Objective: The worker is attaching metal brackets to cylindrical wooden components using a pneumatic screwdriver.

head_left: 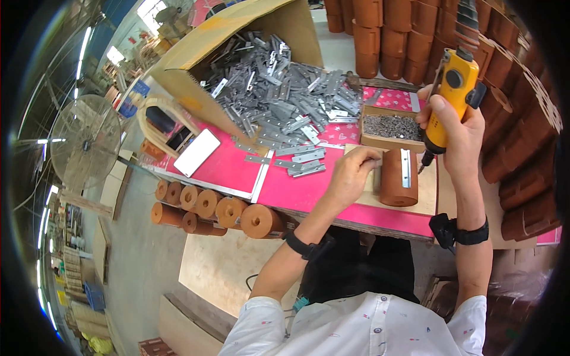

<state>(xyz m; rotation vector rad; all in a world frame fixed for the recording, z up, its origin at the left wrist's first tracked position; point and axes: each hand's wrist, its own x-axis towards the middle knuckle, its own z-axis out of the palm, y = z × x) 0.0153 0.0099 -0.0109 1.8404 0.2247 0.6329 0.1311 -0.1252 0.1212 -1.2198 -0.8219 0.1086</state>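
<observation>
From the head view, my left hand (pixel 350 172) closes on the brown wooden piece (pixel 396 178) to keep it steady on the counter (pixel 309 190) — my right hand (pixel 460 133) grips the yellow screwdriver (pixel 448 101), tip beside the hinge (pixel 405 168).

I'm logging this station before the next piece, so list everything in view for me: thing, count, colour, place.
Power screwdriver: one, yellow, upright in the right hand, bit beside the cylinder.
Wooden cylinder: one, brown, on the board at the bench front, metal strip on top.
Metal plates: too many to count, grey, spilling from the box onto the pink bench top.
Cardboard box: one, tan, tipped on its side, bench rear.
Screw tray: one, cardboard, behind the cylinder.
Phone: one, white, bench left.
Stacked cylinders: several, brown, below the bench; more stacked behind and right.
Fan: one, far left.
Left hand: steadies the cylinder.
Right hand: grips the screwdriver.
</observation>
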